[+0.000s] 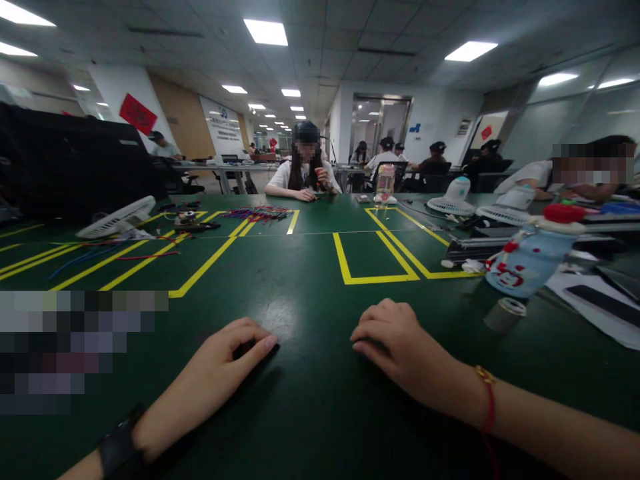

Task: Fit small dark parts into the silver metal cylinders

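My left hand (233, 353) rests on the dark green tabletop (300, 407), its fingers loosely bent and the thumb apart from them. Nothing is in it. A black watch band (120, 443) circles that wrist. Across a stretch of green surface, my right hand (395, 340) lies palm down with relaxed, slightly curled fingers, holding nothing I can see. A red cord bracelet (490, 403) is on the right wrist. Nearest to the right hand is a small grey cylinder (505, 315), beside a light blue bottle (535, 257) with a red top.
Yellow tape (383, 279) marks rectangles on the table. Coloured wires (257, 213) lie at the far left, near a white fan (117, 219) lying tilted. A clear bottle (385, 183) and another white fan (451, 198) stand farther back. A person (305, 167) sits opposite; another leans at the right.
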A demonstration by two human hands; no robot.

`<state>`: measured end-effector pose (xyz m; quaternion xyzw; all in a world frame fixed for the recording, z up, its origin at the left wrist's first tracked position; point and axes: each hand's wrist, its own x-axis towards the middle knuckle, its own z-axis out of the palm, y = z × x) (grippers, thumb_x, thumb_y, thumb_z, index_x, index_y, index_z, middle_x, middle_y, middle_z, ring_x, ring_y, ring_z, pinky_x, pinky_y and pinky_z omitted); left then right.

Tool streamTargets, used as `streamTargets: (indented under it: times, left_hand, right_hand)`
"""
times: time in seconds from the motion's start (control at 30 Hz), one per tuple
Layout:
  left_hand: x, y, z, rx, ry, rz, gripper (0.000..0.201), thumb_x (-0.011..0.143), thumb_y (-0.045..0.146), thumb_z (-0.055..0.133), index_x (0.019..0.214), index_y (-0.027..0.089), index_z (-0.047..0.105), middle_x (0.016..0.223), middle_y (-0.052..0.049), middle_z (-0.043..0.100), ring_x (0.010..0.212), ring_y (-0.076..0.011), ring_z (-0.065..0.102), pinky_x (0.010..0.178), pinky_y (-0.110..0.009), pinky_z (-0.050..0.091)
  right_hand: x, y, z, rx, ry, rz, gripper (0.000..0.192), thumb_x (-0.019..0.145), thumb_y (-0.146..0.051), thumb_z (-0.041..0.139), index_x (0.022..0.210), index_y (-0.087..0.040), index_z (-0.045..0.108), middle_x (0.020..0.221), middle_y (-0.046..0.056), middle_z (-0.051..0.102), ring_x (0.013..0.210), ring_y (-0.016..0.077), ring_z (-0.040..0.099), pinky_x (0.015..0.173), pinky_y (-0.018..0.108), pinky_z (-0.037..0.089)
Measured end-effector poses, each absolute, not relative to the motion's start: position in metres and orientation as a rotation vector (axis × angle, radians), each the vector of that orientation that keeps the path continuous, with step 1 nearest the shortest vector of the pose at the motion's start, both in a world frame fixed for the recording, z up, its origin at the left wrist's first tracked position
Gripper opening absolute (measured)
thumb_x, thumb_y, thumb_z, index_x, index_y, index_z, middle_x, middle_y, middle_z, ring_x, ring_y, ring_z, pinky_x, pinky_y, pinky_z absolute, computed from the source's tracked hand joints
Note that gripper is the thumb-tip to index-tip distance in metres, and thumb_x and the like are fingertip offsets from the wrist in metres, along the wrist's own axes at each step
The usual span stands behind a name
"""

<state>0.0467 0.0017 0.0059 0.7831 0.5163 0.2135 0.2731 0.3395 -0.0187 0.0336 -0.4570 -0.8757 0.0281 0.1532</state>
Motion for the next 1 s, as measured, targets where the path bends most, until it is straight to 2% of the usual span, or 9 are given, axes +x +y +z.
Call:
streamTargets:
  times: [0.13,0.23,0.4,0.63,0.73,0.8,0.9,0.93,1.0]
  left_hand:
    - [0.050,0.002,0.006,2.112,1.377,0.592,0.033,0.091,0.046,0.044,0.085,0.024,0.067,0.092,-0.001,0.064,0.085,-0.0204,0.060,0.078,-0.033,0.048]
    - [0.051,0.003,0.004,2.117,1.382,0.604,0.031,0.090,0.045,0.045,0.085,0.024,0.068,0.092,-0.001,0.064,0.084,-0.0197,0.060,0.076,-0.031,0.048]
    - [0.053,0.002,0.003,2.119,1.386,0.610,0.031,0.090,0.045,0.045,0.085,0.024,0.068,0.091,-0.001,0.064,0.084,-0.0200,0.060,0.076,-0.031,0.048]
    - [0.053,0.001,0.004,2.111,1.381,0.608,0.033,0.090,0.047,0.044,0.085,0.024,0.067,0.090,-0.002,0.064,0.083,-0.0202,0.060,0.075,-0.032,0.048]
    - [0.053,0.001,0.004,2.117,1.380,0.605,0.034,0.090,0.047,0.044,0.085,0.023,0.067,0.090,-0.002,0.064,0.083,-0.0205,0.060,0.076,-0.033,0.049]
    - [0.052,0.001,0.003,2.123,1.383,0.599,0.032,0.090,0.046,0.045,0.085,0.024,0.068,0.091,-0.002,0.064,0.083,-0.0203,0.061,0.076,-0.033,0.048]
    - [0.052,0.000,0.003,2.127,1.385,0.599,0.030,0.090,0.044,0.045,0.085,0.024,0.068,0.092,-0.001,0.065,0.084,-0.0198,0.061,0.077,-0.031,0.048]
    - [0.052,0.000,0.003,2.127,1.385,0.601,0.030,0.090,0.044,0.045,0.085,0.024,0.068,0.092,-0.001,0.065,0.084,-0.0197,0.060,0.076,-0.031,0.048]
    - [0.052,0.000,0.004,2.128,1.380,0.601,0.031,0.091,0.044,0.045,0.086,0.024,0.068,0.092,-0.001,0.064,0.084,-0.0195,0.060,0.076,-0.031,0.048]
  right_hand:
    - [0.428,-0.021,0.047,-1.554,-2.255,-0.301,0.030,0.088,-0.041,0.043,0.101,-0.024,0.065,0.105,0.006,0.062,0.100,0.0231,0.053,0.087,0.042,0.039]
    - [0.495,-0.028,0.050,-1.890,-2.054,-0.598,0.033,0.084,-0.042,0.046,0.099,-0.021,0.066,0.104,0.009,0.064,0.094,0.0247,0.056,0.083,0.042,0.041]
    - [0.530,-0.036,0.051,-2.277,-1.925,-0.208,0.038,0.087,-0.044,0.040,0.097,-0.020,0.067,0.103,0.010,0.065,0.088,0.0192,0.060,0.080,0.034,0.044]
    - [0.526,-0.036,0.057,-2.342,-1.795,-0.162,0.038,0.086,-0.044,0.042,0.095,-0.020,0.069,0.096,0.011,0.068,0.079,0.0191,0.063,0.074,0.035,0.045]
    - [0.534,-0.036,0.054,-2.294,-1.816,-0.145,0.039,0.085,-0.046,0.042,0.095,-0.021,0.070,0.097,0.012,0.068,0.081,0.0202,0.064,0.075,0.036,0.045]
    - [0.539,-0.036,0.049,-2.251,-1.823,-0.104,0.038,0.085,-0.043,0.043,0.104,-0.022,0.069,0.108,0.011,0.066,0.091,0.0216,0.064,0.081,0.037,0.045]
    - [0.546,-0.035,0.038,-2.176,-1.807,0.054,0.049,0.084,-0.041,0.047,0.128,-0.020,0.054,0.125,0.012,0.057,0.103,0.0226,0.061,0.087,0.035,0.046]
    - [0.548,-0.034,0.035,-2.192,-1.788,0.098,0.055,0.082,-0.044,0.050,0.131,-0.018,0.051,0.123,0.013,0.058,0.101,0.0238,0.062,0.085,0.035,0.047]
    - [0.547,-0.032,0.030,-2.249,-1.760,0.110,0.060,0.078,-0.050,0.054,0.129,-0.017,0.053,0.111,0.013,0.065,0.090,0.0268,0.065,0.078,0.039,0.050]
